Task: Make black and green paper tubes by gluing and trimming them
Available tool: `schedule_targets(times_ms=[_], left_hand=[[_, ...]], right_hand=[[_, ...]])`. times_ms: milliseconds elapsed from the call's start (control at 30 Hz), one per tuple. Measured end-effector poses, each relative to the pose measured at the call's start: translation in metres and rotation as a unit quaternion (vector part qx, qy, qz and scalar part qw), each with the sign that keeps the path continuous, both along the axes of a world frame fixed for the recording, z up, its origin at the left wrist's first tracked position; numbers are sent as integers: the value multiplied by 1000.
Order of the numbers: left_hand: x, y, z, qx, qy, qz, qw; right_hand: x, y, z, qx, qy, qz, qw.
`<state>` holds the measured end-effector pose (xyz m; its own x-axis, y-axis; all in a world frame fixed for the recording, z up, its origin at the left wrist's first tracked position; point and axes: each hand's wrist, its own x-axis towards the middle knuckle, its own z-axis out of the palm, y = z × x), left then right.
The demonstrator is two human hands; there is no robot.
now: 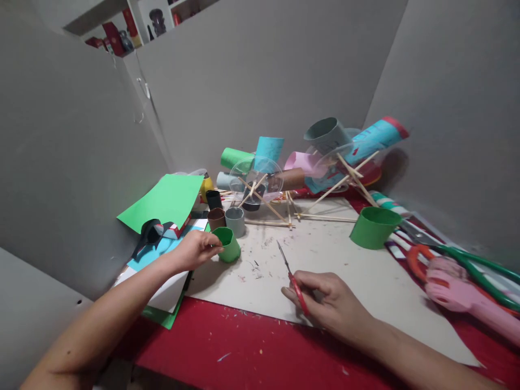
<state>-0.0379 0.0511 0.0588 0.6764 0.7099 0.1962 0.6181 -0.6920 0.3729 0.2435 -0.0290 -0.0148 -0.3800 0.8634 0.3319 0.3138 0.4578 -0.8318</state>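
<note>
My left hand (199,249) pinches the near left rim of a small green paper cylinder (229,250), which stands upright on the pale sheet (317,276). Thumb and finger meet at that rim. My right hand (320,298) is closed around red-handled scissors (298,292), whose blades point up and away, over the sheet. Just behind the green cylinder stand a brown cylinder (216,219), a grey one (235,222) and a black one (213,200). A larger green cylinder (371,230) stands on the right of the sheet.
Behind is a wheel-like model with sticks (268,203), clear discs and coloured paper tubes (269,154). Green paper (166,200) and a black tape dispenser (151,233) lie left. At the right are large green-handled scissors (479,268) and a pink glue gun (459,287). Red cloth (244,346) borders the front.
</note>
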Motion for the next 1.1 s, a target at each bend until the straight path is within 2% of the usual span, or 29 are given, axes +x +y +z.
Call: schedule_targets(times_ms=[200,400,500,600,667,733,900,1000,1100], left_hand=[[9,-2,0,-40,12,-11,999],[11,4,-9,-24,12,-32,999],[17,1,-6,-18,6,-47,999],[25,-4,-2,-15,-5,-53,998],[30,-8,-2,15,-19,-63,998],[35,-13,-4,83,-28,-100,991],[47,-33,-9,303,18,-206,930],[52,-44,-6,348,56,-231,907],[55,-48,-5,356,82,-245,898]], right_hand=[[0,1,-1,-2,1,4,1000],[0,0,0,3,14,1,1000],[0,-2,4,-27,32,0,999],[0,-3,9,-84,117,-46,989],[0,-2,11,-110,179,-96,973],[2,1,11,-116,215,-138,960],[8,10,13,-109,274,-182,938],[8,11,16,-117,292,-183,932],[8,9,19,-117,296,-181,931]])
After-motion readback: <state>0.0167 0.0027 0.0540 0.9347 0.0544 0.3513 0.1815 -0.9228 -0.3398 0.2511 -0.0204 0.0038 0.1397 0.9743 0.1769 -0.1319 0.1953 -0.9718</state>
